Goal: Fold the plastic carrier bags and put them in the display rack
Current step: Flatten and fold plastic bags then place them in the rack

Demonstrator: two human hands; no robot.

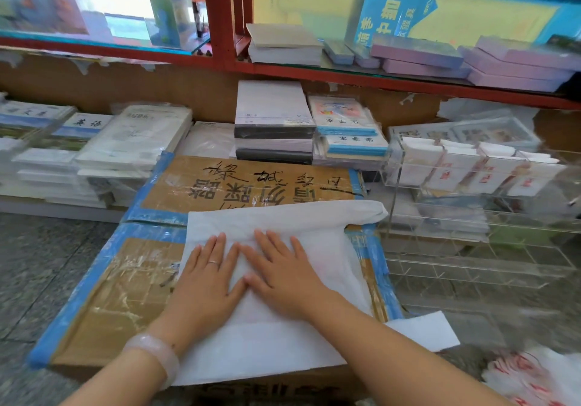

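Nearest, at the lower right edge: a loose heap of red-printed plastic bags (531, 377), apparently waiting their turn. Next, on the left wrist, a pale bangle (157, 357). Beyond that, spread flat across the taped cardboard box (103, 295), the white carrier bag (276, 339), near edge overhanging the box front, far end with its handle (352, 212) trailing off to the right. Pressing down on the bag's middle, side by side with thumbs nearly touching: left hand (204, 275), ring on one finger, and right hand (283, 275), both with fingers straight and spread, gripping nothing, only flattening. Judged from this: smoothing or creasing stage, fold barely begun, bag not yet narrowed to rack size. Farther right, just beside the box, the clear acrylic display rack (471, 217), upper compartments already holding folded white bags (465, 166) with red print, lower compartments seemingly unfilled. So: some bags done, this one under way, more left. Farthest back, stacks of exercise books (349, 128) and red-framed glass shelves (220, 15).
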